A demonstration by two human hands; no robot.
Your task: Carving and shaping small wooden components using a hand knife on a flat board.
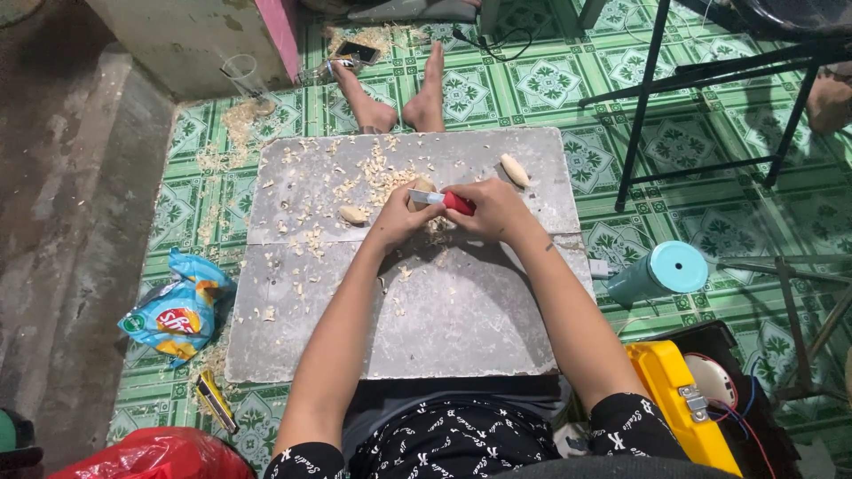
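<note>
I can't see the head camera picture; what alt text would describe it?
Seen from above, a seated person's right hand holds a red-handled knife against a small wooden piece in the left hand, over a grey slab strewn with wood shavings. Two carved pieces lie on it.

A grey slab [461, 328] rests on the green patterned floor [550, 84], a seam crossing its middle. Wood shavings [373, 173] scatter over its far half. One carved wooden piece [515, 169] lies near the far right corner, another [353, 214] nearer the middle. Beside the left edge, a crumpled snack bag [176, 310] lies on the floor.
</note>
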